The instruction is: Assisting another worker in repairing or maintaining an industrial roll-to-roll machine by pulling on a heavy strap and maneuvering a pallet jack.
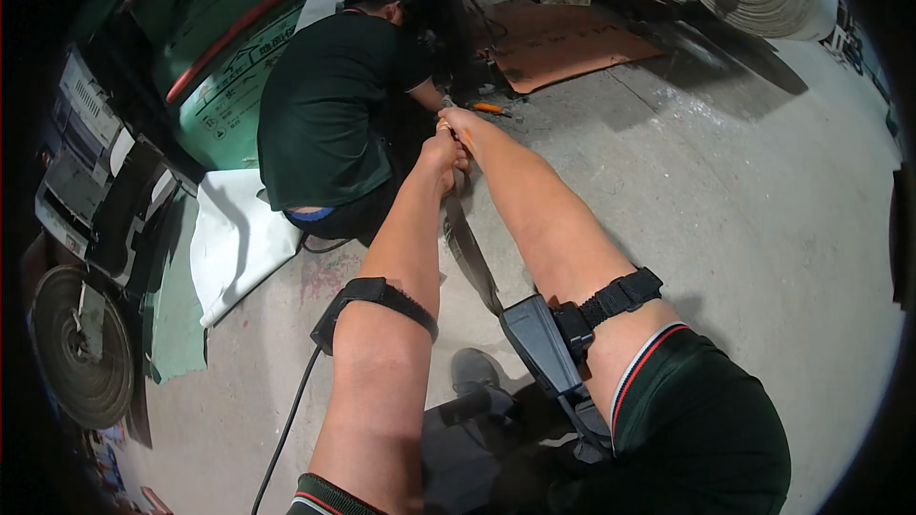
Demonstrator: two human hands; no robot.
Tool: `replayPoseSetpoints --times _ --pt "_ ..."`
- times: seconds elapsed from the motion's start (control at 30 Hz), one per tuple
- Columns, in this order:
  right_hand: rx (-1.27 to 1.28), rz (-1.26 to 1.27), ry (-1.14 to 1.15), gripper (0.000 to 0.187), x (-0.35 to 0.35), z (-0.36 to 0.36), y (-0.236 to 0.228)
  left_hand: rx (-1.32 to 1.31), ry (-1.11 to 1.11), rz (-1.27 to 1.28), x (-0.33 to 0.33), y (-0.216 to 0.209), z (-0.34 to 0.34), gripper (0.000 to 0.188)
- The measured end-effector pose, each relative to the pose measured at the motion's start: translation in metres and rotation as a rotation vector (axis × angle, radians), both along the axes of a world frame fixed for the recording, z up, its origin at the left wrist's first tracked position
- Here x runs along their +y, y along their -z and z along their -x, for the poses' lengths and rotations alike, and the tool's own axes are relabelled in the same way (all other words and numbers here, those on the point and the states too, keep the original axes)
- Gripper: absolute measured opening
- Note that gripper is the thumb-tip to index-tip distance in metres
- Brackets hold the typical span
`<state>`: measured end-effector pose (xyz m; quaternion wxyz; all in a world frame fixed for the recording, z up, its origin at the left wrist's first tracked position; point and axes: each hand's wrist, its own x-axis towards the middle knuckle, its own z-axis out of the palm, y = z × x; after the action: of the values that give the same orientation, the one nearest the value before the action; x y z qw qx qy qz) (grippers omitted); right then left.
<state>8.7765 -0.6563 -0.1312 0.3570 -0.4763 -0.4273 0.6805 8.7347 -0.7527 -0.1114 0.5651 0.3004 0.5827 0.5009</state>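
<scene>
Nearest the viewer, at the lower centre of the frame, a grey device point(542, 336) lies beside the right forearm point(539, 200), against a black armband point(620, 298). From its upper end a grey-brown strap point(469, 250) passes through the middle of the frame, its long axis slanting up and to the left, in the gap between the right forearm and the left forearm point(396, 229). The strap's far end meets the underside of the two hands, just above the centre of the frame, so that it lies below them in the picture and points back toward the wearer. The left hand point(441, 150) is the nearer to it: its fingers are curled in and appear clamped on the strap. The right hand point(460, 124) bears against the left from just above and to the right; what its fingers close on is hidden and cannot be told. Just beyond, right of upper centre, an orange-handled object point(488, 109) lies near the hands. Farther up and left, a co-worker point(329, 105) crouches, back turned; an orange-brown sheet point(563, 43) lies on the floor point(725, 229) at upper right of centre.
</scene>
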Motion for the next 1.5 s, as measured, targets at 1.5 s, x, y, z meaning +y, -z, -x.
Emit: replayPoseSetpoints --times 1.5 --pt "-0.02 0.057 -0.009 0.029 0.019 0.002 0.018 -0.031 0.028 -0.036 0.008 0.009 0.003 0.04"
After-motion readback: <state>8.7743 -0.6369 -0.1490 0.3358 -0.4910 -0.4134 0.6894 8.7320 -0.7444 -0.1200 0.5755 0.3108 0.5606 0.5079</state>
